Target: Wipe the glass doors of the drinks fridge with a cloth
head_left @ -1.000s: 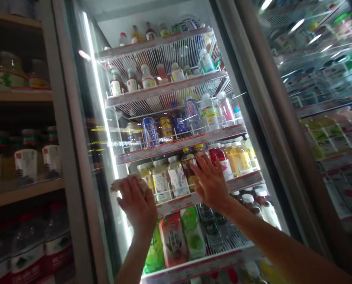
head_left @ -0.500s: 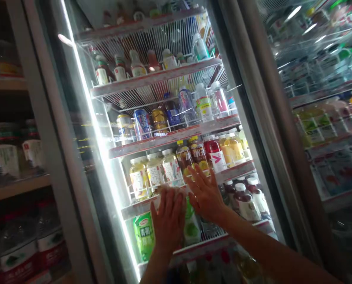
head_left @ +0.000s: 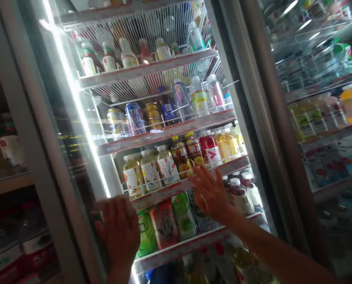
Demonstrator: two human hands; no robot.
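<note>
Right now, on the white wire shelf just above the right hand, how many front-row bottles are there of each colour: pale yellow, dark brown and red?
Pale yellow bottles with white labels: 3
Dark brown bottles with yellow caps: 2
Red bottle with a white label: 1
Total: 6

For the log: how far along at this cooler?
Done: nothing visibly; the glass cooler door looks shut, with plastic drink bottles racked inside. In hand: nothing held; the left hand and right hand rest open against the glass. Left: door unopened, no bottle out.
</note>
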